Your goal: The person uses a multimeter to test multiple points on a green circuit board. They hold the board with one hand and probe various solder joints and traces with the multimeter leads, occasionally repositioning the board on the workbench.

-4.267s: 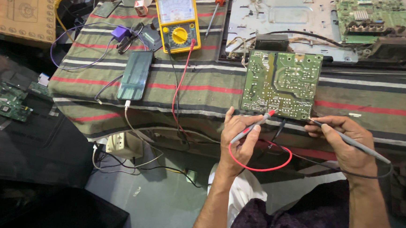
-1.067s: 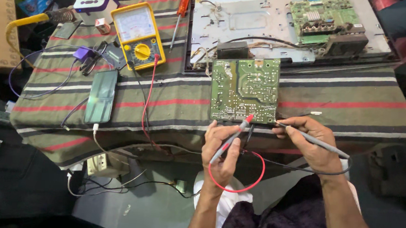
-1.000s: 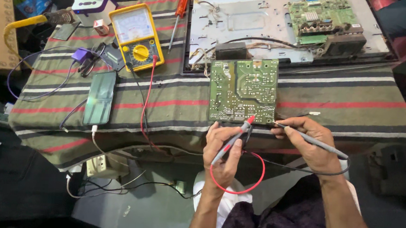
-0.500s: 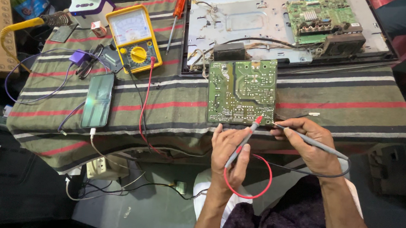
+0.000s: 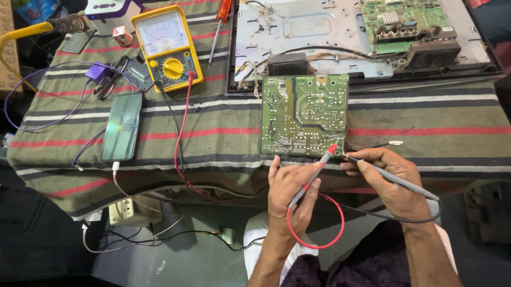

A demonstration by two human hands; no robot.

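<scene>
A green circuit board lies solder side up on the striped cloth near the table's front edge. My left hand holds the red test probe, its tip touching the board's lower right corner. My right hand holds the grey-black test probe, its tip at the same lower right edge. The red lead loops below my left hand. A yellow analog multimeter sits at the back left, with red and black leads running from it.
An opened television chassis with another green board lies behind. A phone, an orange-handled screwdriver and a soldering iron rest on the striped cloth. A power strip and cables sit on the floor.
The view has shifted slightly. My left hand has slid a little to the right along the board's lower edge with the red probe; the right hand keeps its probe at the corner.
</scene>
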